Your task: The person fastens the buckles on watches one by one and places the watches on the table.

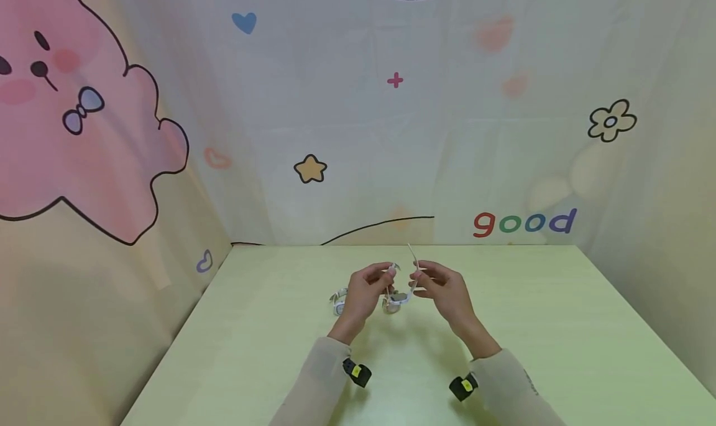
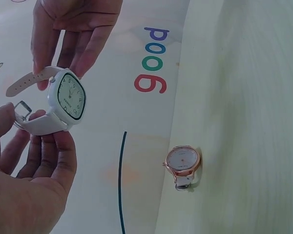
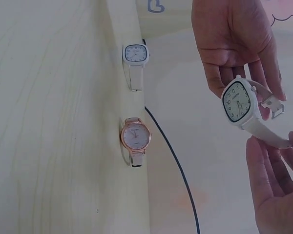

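A white wristwatch (image 2: pixel 68 100) with a rounded-square dial is held up between both hands, its strap unfastened. My left hand (image 1: pixel 366 292) pinches the strap half with the metal buckle (image 3: pixel 278 111), thumb and fingers on either side of it. The other half, the end with a row of holes (image 2: pixel 24 84), is pinched by my right hand (image 1: pixel 447 292). In both wrist views the dial faces outward, away from the palms. Below the held watch, a rose-gold round watch (image 3: pixel 136 135) with a pale strap stands on the table.
Another white square-dial watch (image 3: pixel 136 54) stands on the table (image 1: pixel 252 351), left of the round one and partly behind my left hand in the head view. A printed curtain (image 1: pixel 347 121) hangs behind the table's far edge. Small black cameras (image 1: pixel 357 372) sit on both wrists.
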{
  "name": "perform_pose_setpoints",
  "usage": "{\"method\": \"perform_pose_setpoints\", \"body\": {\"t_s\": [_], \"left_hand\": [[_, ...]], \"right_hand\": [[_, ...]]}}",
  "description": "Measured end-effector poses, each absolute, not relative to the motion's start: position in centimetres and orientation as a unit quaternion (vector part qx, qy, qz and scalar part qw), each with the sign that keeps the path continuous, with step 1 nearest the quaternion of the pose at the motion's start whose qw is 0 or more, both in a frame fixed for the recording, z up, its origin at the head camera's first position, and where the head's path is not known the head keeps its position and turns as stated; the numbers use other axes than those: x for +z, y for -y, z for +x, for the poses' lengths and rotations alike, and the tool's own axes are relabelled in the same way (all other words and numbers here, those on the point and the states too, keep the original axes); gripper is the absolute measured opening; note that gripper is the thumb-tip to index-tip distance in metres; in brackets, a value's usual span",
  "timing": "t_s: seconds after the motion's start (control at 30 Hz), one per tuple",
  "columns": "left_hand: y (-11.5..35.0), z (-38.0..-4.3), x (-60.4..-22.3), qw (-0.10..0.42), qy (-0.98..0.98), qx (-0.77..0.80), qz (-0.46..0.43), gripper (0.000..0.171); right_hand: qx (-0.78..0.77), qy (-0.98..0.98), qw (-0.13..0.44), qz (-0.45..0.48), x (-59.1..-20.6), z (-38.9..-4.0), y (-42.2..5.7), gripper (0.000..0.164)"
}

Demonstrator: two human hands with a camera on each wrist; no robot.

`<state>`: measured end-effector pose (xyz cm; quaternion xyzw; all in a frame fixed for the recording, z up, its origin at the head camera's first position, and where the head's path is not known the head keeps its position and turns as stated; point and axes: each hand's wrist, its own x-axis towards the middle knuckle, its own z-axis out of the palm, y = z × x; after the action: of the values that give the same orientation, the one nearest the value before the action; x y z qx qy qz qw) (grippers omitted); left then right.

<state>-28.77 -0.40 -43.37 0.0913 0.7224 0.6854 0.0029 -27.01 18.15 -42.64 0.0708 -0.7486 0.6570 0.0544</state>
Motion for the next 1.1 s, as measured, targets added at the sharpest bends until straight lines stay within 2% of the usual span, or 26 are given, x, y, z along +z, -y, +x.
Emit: {"method": "perform_pose_setpoints", "body": {"t_s": [0.53, 1.1], "left_hand": [[0.72, -28.91, -43.36, -0.017, -0.699, 0.704, 0.124, 0.030], [0.49, -28.85, -43.12, -0.050, -0.655, 0.746, 0.110, 0.029]], "right_hand": [[0.611, 0.785, 0.048, 0.086, -42.90, -26.74, -18.27, 0.034], [0.597, 0.796, 0.022, 0.098, -42.53, -26.43, -18.54, 0.033]]}}
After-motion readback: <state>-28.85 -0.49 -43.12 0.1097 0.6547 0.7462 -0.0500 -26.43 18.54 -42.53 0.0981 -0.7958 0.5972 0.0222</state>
